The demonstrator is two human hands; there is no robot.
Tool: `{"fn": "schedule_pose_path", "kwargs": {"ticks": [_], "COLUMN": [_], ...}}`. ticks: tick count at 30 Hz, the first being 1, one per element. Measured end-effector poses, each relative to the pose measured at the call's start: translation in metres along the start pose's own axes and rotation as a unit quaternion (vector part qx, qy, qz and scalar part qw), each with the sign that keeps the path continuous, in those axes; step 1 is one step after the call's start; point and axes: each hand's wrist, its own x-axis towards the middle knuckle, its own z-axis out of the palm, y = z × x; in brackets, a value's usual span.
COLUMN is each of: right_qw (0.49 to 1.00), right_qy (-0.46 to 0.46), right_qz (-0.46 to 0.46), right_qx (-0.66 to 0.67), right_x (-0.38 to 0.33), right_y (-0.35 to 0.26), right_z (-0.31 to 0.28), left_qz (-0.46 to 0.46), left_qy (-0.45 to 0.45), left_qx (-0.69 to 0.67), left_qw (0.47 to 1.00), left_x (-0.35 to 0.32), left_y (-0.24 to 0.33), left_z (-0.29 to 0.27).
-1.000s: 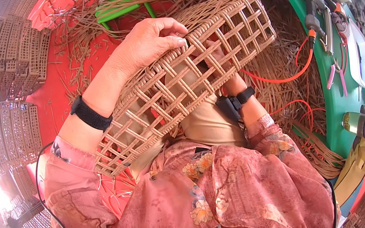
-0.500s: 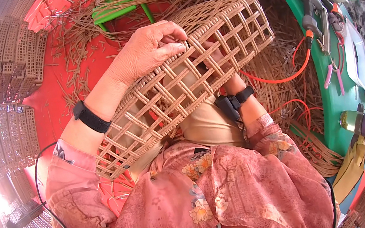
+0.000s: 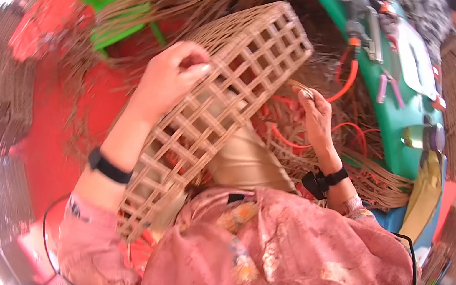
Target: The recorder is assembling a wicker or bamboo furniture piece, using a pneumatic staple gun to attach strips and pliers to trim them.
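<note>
The open-lattice rattan basket [image 3: 217,114] lies tilted across the person's lap, its woven end up and to the right, its lower end down by the left forearm. The left hand [image 3: 170,80] rests on its upper rim, fingers curled and pinched closed on a strand of the weave at the basket's top edge. Below that grip the lattice runs down to the left sleeve, and a black wristband [image 3: 108,166] sits on the wrist just behind the hand.

To the right of the basket, just past its lower edge, the right hand [image 3: 316,116] is raised with fingertips closed on a thin rattan strip [image 3: 298,86] that reaches toward the basket's right end. A black watch [image 3: 323,180] is on that wrist.

Around the right hand lies a heap of loose rattan strands [image 3: 356,164], with an orange hose [image 3: 348,72] looping through them. Farther right stands a green work table [image 3: 391,116] carrying tools, pink-handled pliers [image 3: 382,88] among them. Above the left hand's grip, beyond the basket, more rattan strands lie spread on the red floor [image 3: 60,139], and a green plastic stool [image 3: 116,17] stands well apart at the top. The pink patterned shirt [image 3: 259,263] fills the lower part of the view.
</note>
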Motion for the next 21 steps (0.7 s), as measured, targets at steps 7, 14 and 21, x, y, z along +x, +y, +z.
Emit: {"fn": "schedule_pose_path", "kwargs": {"ticks": [7,14,21], "right_qw": [0.929,0.732,0.659], "right_qy": [0.216,0.142,0.110], "right_qz": [-0.241,-0.124,0.006], "right_qx": [-0.179,-0.655,-0.744], "right_x": [0.079,0.262,0.289], "right_y": [-0.104,-0.123,-0.110], "right_z": [-0.093,-0.129,-0.106], "left_qz": [-0.085,-0.029,-0.074], "left_qy": [0.020,0.023,0.014], "left_qx": [-0.026,-0.024,-0.075], "left_qw": [0.996,0.999,0.994], "left_x": [-0.006,0.002,0.001], "left_y": [-0.001,-0.006,-0.011], "left_z": [0.005,0.002,0.004]}}
